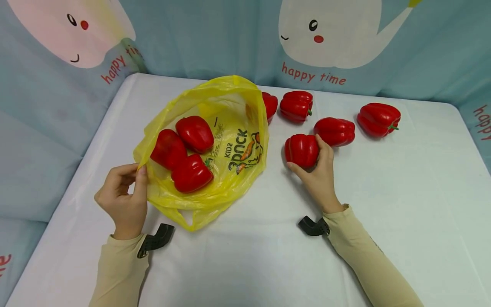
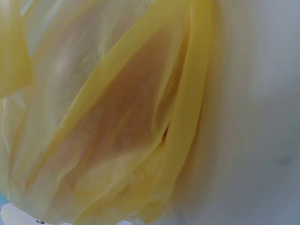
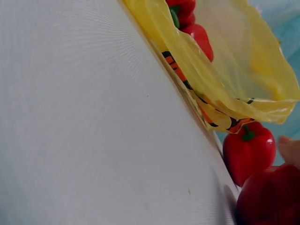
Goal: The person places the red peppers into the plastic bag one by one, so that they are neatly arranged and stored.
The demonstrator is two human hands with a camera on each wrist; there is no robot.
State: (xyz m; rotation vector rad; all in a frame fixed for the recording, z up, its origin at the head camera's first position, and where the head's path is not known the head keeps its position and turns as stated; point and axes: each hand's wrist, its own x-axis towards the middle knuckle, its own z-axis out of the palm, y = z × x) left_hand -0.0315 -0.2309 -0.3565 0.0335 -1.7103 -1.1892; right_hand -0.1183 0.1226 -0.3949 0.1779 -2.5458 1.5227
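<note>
A yellow plastic bag (image 1: 238, 187) lies with its mouth spread wide, and three red bell peppers (image 1: 194, 134) are inside it. At the bag's left rim my left hand (image 1: 124, 196) pinches the plastic between thumb and fingers. To the right of the bag, my right hand (image 1: 320, 175) grips a red bell pepper (image 1: 301, 150), thumb on the near side and fingers on the far side. Yellow film (image 2: 140, 108) fills much of the left wrist view. The gripped pepper (image 3: 269, 197) appears at the lower right of the right wrist view, partly cut off.
Behind the gripped one, more bell peppers lie on the white table (image 1: 245, 273): one touching or close behind it (image 1: 335, 131), another (image 1: 296, 106) farther back, one (image 1: 379, 120) at the right, and one (image 1: 270, 106) partly hidden by the bag. A blue printed curtain (image 1: 215, 42) hangs behind.
</note>
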